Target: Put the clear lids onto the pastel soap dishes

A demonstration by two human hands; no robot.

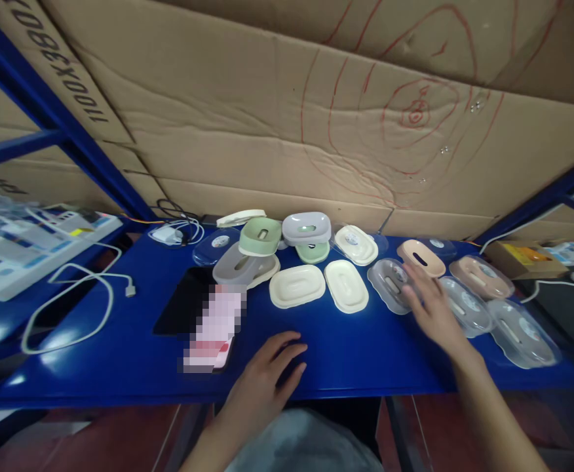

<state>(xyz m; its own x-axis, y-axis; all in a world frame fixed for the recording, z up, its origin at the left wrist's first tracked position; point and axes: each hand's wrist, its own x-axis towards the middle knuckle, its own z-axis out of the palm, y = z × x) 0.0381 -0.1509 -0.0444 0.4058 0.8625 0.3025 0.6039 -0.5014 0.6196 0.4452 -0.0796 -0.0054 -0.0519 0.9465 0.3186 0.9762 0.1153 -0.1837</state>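
On the blue table, my left hand [272,370] rests near the front edge, fingers apart and holding nothing. My right hand [432,305] has its fingers spread beside a grey box with a clear cover [390,285]; whether the fingertips touch it is unclear. Two cream oval lids [297,286] [346,286] lie flat in the middle. Behind them are a green box [261,236], a light grey box [306,227] and a cream piece [356,244]. A peach box [420,257] and several covered boxes [523,332] stand at the right.
A phone [215,328] and a black flat object [183,301] lie at the left. White cable [113,298] loops beside a power strip [95,229]. Cardboard [218,131] stands behind the blue table [346,367]. A small carton [527,261] is at the far right.
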